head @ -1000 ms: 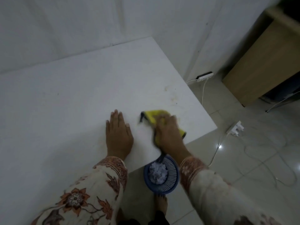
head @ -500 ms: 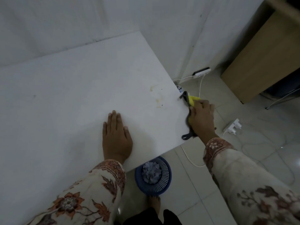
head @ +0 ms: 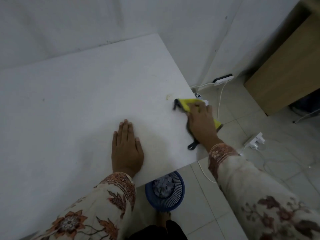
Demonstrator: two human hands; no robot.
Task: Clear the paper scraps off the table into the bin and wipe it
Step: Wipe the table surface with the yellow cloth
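The left hand [head: 127, 149] lay flat on the white desk [head: 69, 110], fingers straight, grip released, nothing in it. The right hand [head: 201, 122] pressed down on the yellow cloth [head: 186, 103] at the desk's right edge; fingers on top, though whether that grip was clenched round the cloth, I could not tell. A small stain [head: 168, 97] sat just left of the cloth. Down on the floor, the blue bin [head: 165, 200] stood under the near edge, paper scraps [head: 162, 185] inside.
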